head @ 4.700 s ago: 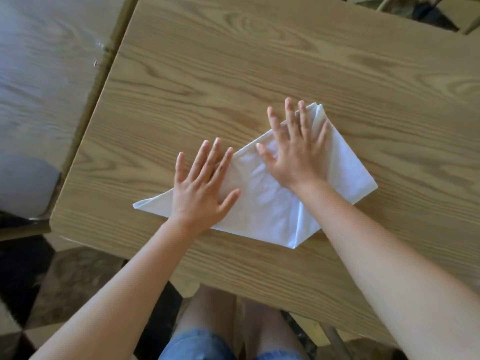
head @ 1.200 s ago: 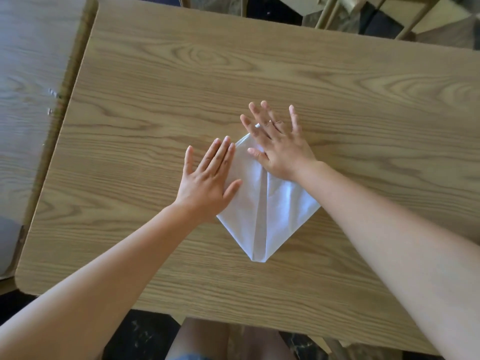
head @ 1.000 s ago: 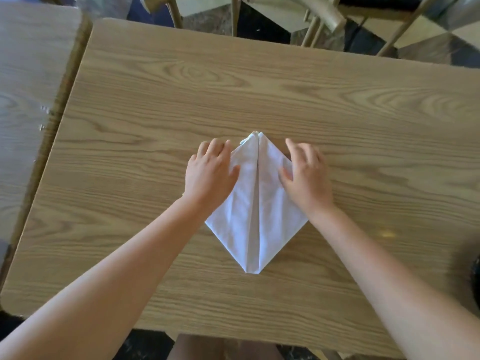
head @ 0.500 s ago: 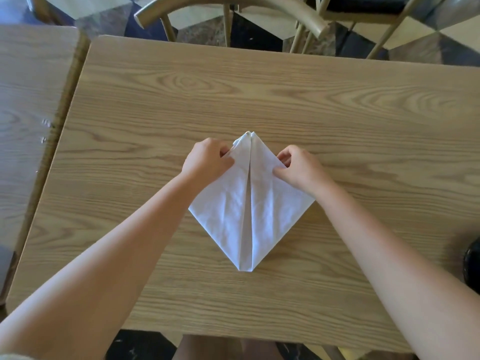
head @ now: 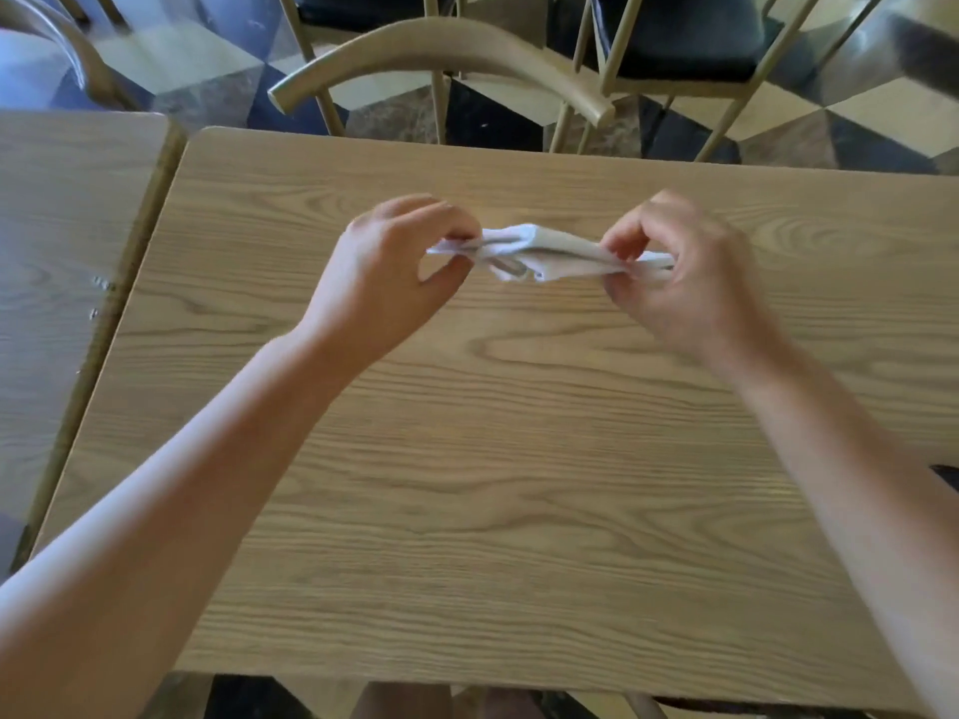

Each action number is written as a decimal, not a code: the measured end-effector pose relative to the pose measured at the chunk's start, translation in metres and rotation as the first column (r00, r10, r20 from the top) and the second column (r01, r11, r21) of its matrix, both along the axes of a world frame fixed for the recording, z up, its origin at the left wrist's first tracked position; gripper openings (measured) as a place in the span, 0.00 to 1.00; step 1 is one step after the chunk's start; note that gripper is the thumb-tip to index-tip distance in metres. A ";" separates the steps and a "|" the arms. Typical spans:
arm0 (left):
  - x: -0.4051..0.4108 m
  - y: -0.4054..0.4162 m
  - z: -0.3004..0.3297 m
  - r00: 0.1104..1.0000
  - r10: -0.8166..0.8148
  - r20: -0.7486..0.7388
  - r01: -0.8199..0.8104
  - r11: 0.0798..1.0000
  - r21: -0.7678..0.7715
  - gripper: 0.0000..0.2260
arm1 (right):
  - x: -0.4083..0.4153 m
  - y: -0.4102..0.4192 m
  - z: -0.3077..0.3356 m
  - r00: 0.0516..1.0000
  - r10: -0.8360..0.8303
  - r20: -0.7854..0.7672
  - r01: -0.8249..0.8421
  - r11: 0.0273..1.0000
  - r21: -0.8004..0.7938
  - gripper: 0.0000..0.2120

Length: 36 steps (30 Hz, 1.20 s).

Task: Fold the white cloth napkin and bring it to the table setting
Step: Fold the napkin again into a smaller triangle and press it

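The folded white cloth napkin (head: 539, 251) hangs lifted off the wooden table (head: 519, 459), seen nearly edge-on as a thin band between my hands. My left hand (head: 394, 272) pinches its left corner between thumb and fingers. My right hand (head: 685, 272) pinches its right corner the same way. Both hands hover over the far half of the table. The image is slightly blurred by motion.
A second wooden table (head: 67, 262) abuts on the left. Beyond the far edge stand a curved-back wooden chair (head: 441, 54) and other chairs with dark seats (head: 690, 38) on a checkered floor. A dark object (head: 947, 477) peeks in at the right edge.
The napkin went from a triangle to a kite-shaped fold flat on the table. Both hands pinched its side corners and have now lifted it up and away from me.
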<state>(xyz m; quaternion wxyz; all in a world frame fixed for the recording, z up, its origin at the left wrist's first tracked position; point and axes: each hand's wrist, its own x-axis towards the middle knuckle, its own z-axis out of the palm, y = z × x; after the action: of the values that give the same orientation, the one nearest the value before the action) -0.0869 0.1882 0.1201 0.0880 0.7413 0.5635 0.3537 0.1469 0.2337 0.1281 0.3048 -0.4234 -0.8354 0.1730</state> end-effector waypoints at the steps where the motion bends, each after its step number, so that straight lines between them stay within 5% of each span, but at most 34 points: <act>1: 0.004 -0.010 -0.007 1.000 -0.020 -0.015 0.020 1.000 -0.009 0.06 | 0.004 -0.009 -0.006 0.998 0.024 0.065 -0.027 0.998 0.050 0.02; 3: 0.012 -0.036 -0.031 0.997 -0.056 -0.046 0.052 0.996 -0.077 0.08 | 0.014 -0.031 -0.029 0.974 0.069 0.216 -0.086 0.994 0.071 0.05; 6: 0.019 -0.084 -0.073 0.968 -0.236 -0.088 0.192 0.919 -0.345 0.14 | 0.035 -0.077 -0.076 0.862 0.222 0.456 -0.193 0.975 -0.111 0.07; 8: 0.019 -0.107 -0.095 0.921 -0.368 -0.126 0.277 0.848 -0.452 0.20 | 0.045 -0.101 -0.101 0.842 0.237 0.484 -0.161 0.968 -0.195 0.13; 13: 0.032 -0.088 -0.118 0.975 -0.019 -0.223 -0.049 0.954 -0.296 0.22 | 0.021 -0.100 -0.131 0.903 -0.072 0.423 0.146 0.979 -0.145 0.24; 20: 0.059 -0.064 -0.155 0.881 -0.020 -0.473 -0.223 0.864 -0.452 0.33 | -0.009 -0.082 -0.167 0.825 -0.066 0.561 0.205 0.961 -0.188 0.29; 29: 0.055 -0.107 -0.161 0.860 -0.161 -0.485 -0.056 0.914 -0.402 0.43 | 0.005 -0.126 -0.175 0.813 -0.105 0.573 0.228 0.962 -0.148 0.28; 36: 0.056 -0.128 -0.150 0.886 -0.195 -0.421 0.026 0.926 -0.376 0.38 | 0.017 -0.149 -0.164 0.877 -0.046 0.478 0.153 0.970 -0.187 0.28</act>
<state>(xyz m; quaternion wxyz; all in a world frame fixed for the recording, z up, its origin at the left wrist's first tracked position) -0.0310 0.0599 -0.0299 0.1095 0.8055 0.5796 0.0572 0.1642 0.0850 -0.0355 0.0529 -0.5262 -0.8371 0.1402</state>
